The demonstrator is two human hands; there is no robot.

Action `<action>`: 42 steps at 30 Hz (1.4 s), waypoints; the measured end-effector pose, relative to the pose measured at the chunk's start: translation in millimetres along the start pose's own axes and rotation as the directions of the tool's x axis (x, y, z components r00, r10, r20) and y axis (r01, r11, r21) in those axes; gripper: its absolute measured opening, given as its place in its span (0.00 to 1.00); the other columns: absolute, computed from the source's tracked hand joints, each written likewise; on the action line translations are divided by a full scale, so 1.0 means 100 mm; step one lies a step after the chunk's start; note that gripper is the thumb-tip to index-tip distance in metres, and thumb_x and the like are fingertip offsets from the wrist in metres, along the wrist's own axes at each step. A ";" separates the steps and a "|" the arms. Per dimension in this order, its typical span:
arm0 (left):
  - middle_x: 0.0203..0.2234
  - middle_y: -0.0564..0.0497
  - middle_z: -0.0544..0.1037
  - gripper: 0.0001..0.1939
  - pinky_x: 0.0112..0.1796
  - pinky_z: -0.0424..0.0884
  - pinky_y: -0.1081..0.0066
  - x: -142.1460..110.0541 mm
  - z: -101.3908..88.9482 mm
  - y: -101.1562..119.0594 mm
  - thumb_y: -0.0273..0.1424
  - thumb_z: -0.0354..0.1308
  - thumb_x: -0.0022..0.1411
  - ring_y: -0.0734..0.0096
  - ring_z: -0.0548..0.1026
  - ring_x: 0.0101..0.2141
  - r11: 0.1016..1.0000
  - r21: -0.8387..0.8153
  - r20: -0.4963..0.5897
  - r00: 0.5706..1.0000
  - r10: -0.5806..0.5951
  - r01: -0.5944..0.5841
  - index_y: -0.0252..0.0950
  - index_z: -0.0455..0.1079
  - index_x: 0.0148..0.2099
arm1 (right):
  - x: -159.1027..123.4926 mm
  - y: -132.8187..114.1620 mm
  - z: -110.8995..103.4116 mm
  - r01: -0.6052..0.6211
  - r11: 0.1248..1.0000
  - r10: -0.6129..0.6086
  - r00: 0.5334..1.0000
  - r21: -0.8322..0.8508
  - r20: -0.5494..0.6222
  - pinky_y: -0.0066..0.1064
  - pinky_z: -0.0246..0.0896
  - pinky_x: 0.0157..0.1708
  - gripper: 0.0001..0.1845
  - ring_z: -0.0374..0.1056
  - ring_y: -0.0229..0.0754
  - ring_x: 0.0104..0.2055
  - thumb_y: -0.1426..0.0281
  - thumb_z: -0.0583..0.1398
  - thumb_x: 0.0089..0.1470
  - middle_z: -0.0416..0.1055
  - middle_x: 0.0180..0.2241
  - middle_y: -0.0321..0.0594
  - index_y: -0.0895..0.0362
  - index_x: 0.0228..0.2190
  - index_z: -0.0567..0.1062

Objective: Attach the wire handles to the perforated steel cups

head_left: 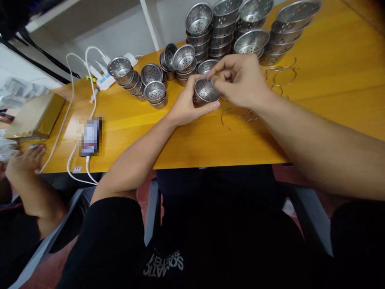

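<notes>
My left hand (189, 102) wraps round a small perforated metal cup (207, 90), its open top tilted up toward me. At the cup's far right rim, my right hand (239, 80) has thumb and forefinger pinched together; what sits between them is too small to make out. Thin curved wire pieces (248, 116) lie on the table just below my right hand. More wire rings (284, 75) are spread to its right. Right behind the held cup stands another perforated cup (207, 66), partly covered by my fingers.
Stacks of larger perforated cups (222, 30) line the table's back edge, with smaller stacks (155, 92) to the left. A phone (91, 136) on a white cable, a power strip (105, 80) and a cardboard box (36, 116) lie leftward. Another person's hand (25, 162) is at far left.
</notes>
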State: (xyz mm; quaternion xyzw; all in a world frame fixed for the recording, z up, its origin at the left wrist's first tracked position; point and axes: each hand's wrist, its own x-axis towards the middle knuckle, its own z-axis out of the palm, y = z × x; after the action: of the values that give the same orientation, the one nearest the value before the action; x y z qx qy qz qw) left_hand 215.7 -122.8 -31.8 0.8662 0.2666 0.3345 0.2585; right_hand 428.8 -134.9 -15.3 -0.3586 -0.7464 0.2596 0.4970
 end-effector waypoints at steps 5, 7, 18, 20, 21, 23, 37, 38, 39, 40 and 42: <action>0.47 0.50 0.74 0.42 0.56 0.73 0.57 0.02 -0.08 -0.08 0.67 0.59 0.57 0.66 0.76 0.49 0.984 -0.170 -0.063 0.995 -0.072 0.060 0.39 0.61 0.58 | -0.03 0.27 -0.17 -0.114 0.968 0.042 0.952 0.224 0.302 0.27 0.68 0.30 0.23 0.70 0.34 0.30 0.52 0.64 0.64 0.77 0.38 0.41 0.54 0.52 0.76; 0.47 0.51 0.73 0.42 0.55 0.74 0.57 0.01 -0.10 -0.06 0.67 0.58 0.57 0.66 0.77 0.49 0.978 -0.202 -0.033 0.997 -0.066 0.058 0.39 0.60 0.59 | -0.05 0.48 -0.22 -0.130 0.958 0.039 0.941 0.255 0.335 0.27 0.70 0.33 0.25 0.73 0.35 0.34 0.54 0.67 0.61 0.77 0.40 0.41 0.54 0.54 0.75; 0.54 0.48 0.69 0.43 0.61 0.70 0.54 -0.01 -0.08 -0.02 0.66 0.55 0.60 0.60 0.76 0.57 0.998 0.045 -0.016 0.999 0.037 -0.036 0.41 0.50 0.63 | -0.06 0.75 -0.18 -0.078 0.975 0.031 0.975 0.209 0.221 0.31 0.72 0.33 0.30 0.73 0.38 0.32 0.46 0.68 0.53 0.76 0.34 0.41 0.55 0.48 0.77; 0.55 0.47 0.69 0.44 0.61 0.71 0.53 -0.01 -0.09 -0.04 0.66 0.54 0.60 0.60 0.76 0.57 0.996 0.070 -0.014 0.999 0.049 -0.047 0.41 0.49 0.64 | -0.06 0.72 -0.18 -0.077 0.978 0.033 0.975 0.192 0.221 0.33 0.73 0.32 0.31 0.73 0.39 0.32 0.46 0.70 0.51 0.76 0.34 0.41 0.54 0.47 0.77; 0.55 0.47 0.69 0.44 0.61 0.71 0.53 -0.01 -0.10 -0.05 0.66 0.53 0.61 0.60 0.76 0.57 0.995 0.082 -0.004 0.999 0.053 -0.052 0.41 0.49 0.65 | -0.06 0.74 -0.19 -0.076 0.980 0.033 0.974 0.184 0.223 0.34 0.73 0.32 0.31 0.73 0.40 0.32 0.46 0.70 0.51 0.76 0.35 0.41 0.54 0.47 0.77; 0.55 0.47 0.69 0.44 0.60 0.71 0.52 -0.01 -0.10 -0.05 0.65 0.52 0.62 0.60 0.76 0.57 0.994 0.094 0.016 0.998 0.058 -0.059 0.41 0.47 0.66 | -0.07 0.81 -0.20 -0.069 0.983 0.028 0.972 0.168 0.235 0.35 0.74 0.33 0.32 0.73 0.41 0.33 0.45 0.70 0.50 0.77 0.35 0.42 0.54 0.48 0.77; 0.57 0.43 0.68 0.49 0.61 0.70 0.55 -0.01 -0.10 -0.18 0.66 0.51 0.62 0.60 0.74 0.58 0.998 0.065 -0.037 0.999 0.007 -0.005 0.41 0.40 0.71 | -0.07 -0.20 -0.17 0.124 0.991 -0.117 0.986 -0.057 0.115 0.42 0.75 0.49 0.23 0.74 0.44 0.44 0.54 0.67 0.61 0.74 0.51 0.44 0.46 0.55 0.77; 0.57 0.44 0.68 0.49 0.61 0.71 0.55 -0.01 -0.11 -0.18 0.66 0.52 0.62 0.61 0.74 0.57 0.998 0.062 -0.053 0.999 0.001 0.002 0.41 0.42 0.70 | -0.07 -0.26 -0.18 0.147 0.984 -0.136 0.984 -0.100 0.113 0.43 0.75 0.51 0.20 0.74 0.46 0.47 0.54 0.65 0.63 0.74 0.52 0.44 0.46 0.53 0.78; 0.56 0.44 0.69 0.49 0.60 0.71 0.55 -0.01 -0.12 -0.18 0.66 0.52 0.61 0.61 0.74 0.57 0.998 0.062 -0.063 0.998 -0.003 0.007 0.41 0.44 0.70 | -0.08 -0.30 -0.19 0.166 0.977 -0.152 0.982 -0.131 0.114 0.44 0.74 0.53 0.18 0.73 0.47 0.49 0.54 0.64 0.65 0.74 0.53 0.44 0.46 0.52 0.79; 0.56 0.44 0.69 0.48 0.60 0.71 0.55 -0.01 -0.12 -0.18 0.66 0.53 0.61 0.61 0.75 0.57 0.998 0.064 -0.069 0.998 -0.005 0.010 0.41 0.45 0.69 | -0.08 -0.31 -0.20 0.179 0.972 -0.162 0.980 -0.152 0.119 0.45 0.73 0.54 0.17 0.73 0.49 0.51 0.55 0.62 0.67 0.73 0.53 0.44 0.46 0.52 0.79; 0.56 0.45 0.69 0.47 0.60 0.71 0.56 -0.01 -0.12 -0.17 0.66 0.53 0.61 0.62 0.75 0.57 0.998 0.060 -0.082 0.997 -0.004 0.009 0.42 0.46 0.69 | -0.09 -0.27 -0.21 0.184 0.967 -0.163 0.979 -0.176 0.125 0.46 0.73 0.55 0.15 0.72 0.50 0.52 0.57 0.60 0.69 0.72 0.55 0.44 0.45 0.52 0.80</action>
State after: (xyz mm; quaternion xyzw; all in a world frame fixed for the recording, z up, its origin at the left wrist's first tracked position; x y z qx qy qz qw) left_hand 201.7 -107.8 -34.8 0.8582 0.2900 0.3607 0.2222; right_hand 443.2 -158.0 7.1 -0.3220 -0.8222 0.1631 0.4401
